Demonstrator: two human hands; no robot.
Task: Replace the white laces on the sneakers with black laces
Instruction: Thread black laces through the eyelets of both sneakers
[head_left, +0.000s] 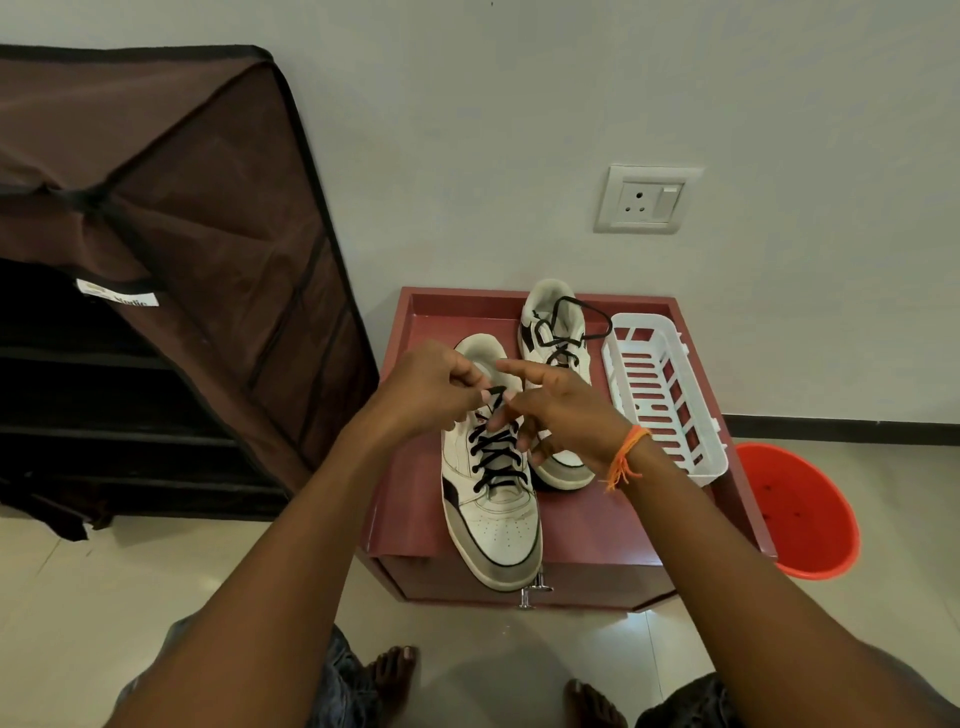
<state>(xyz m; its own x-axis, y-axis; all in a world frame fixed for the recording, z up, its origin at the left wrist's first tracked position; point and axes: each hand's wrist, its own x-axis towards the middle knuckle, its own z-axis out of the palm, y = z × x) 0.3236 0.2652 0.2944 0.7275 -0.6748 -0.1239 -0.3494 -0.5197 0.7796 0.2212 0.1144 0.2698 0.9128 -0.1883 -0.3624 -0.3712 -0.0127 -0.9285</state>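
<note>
A: Which way does the near white leather sneaker with grey suede toe and black trim (491, 499) point?

B: Its long axis runs from 12 to 6 o'clock, toe at 6, overhanging the front edge of the small maroon wooden worktop (597, 525). The heel opening is at 12, under the hands.

A: And the second white sneaker (558, 358)?

B: Just beside it at 1 o'clock, same axis, toe toward the person, partly hidden by the right hand (563, 410).

A: Containers?

B: A white slotted plastic basket (665, 400) lies at 3 o'clock on the worktop, with nothing visible in it. A red plastic bucket (797, 512) stands on the floor at 4 o'clock; a few dark specks sit on its inner surface.

A: How is the near sneaker laced?

B: The black lace (496, 452) crosses in neat rows up the eyelets. The far sneaker's black lace (569, 325) is looser, one loop trailing toward the basket.

A: The fingers?

B: The left hand (426, 389) has its fingers pinched on the black lace at the top eyelets. The right hand's thumb and middle fingers pinch the same lace, index finger stretched out. An orange thread band (626, 457) circles the right wrist.
</note>
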